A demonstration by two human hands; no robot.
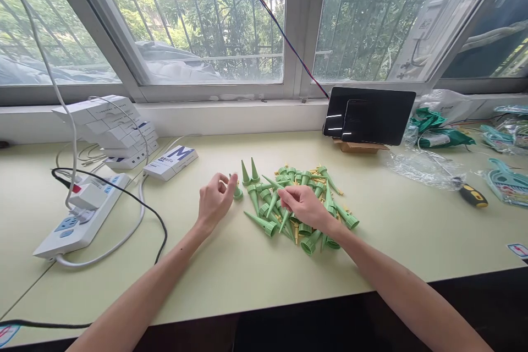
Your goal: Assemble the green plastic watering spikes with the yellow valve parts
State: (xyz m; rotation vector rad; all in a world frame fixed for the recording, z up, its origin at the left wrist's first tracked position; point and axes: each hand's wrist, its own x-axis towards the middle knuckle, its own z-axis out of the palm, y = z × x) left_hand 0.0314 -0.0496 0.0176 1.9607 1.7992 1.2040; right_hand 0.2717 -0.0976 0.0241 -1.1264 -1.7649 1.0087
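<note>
A loose heap of green plastic watering spikes (305, 179), with small yellow pieces among them, lies on the table. My left hand (215, 201) is left of the heap, fingers curled and thumb raised. It closes round the upper part of a green watering spike (238, 193) whose base is at the table; the fingers partly hide it. Just beyond, two watering spikes (249, 173) stand upright, tips up. Over the heap, my right hand (304, 206) has thumb and fingers pinched on another watering spike (271, 181), its tip pointing left. The palm hides part of the heap.
At left, a power strip (88, 225) with cables lies before stacked white boxes (119, 132); one white box (172, 163) lies apart. A black tablet (371, 115) leans on a cardboard stand at the back. Plastic-wrapped packs (509, 181) and a yellow-black handled tool (473, 196) are right.
</note>
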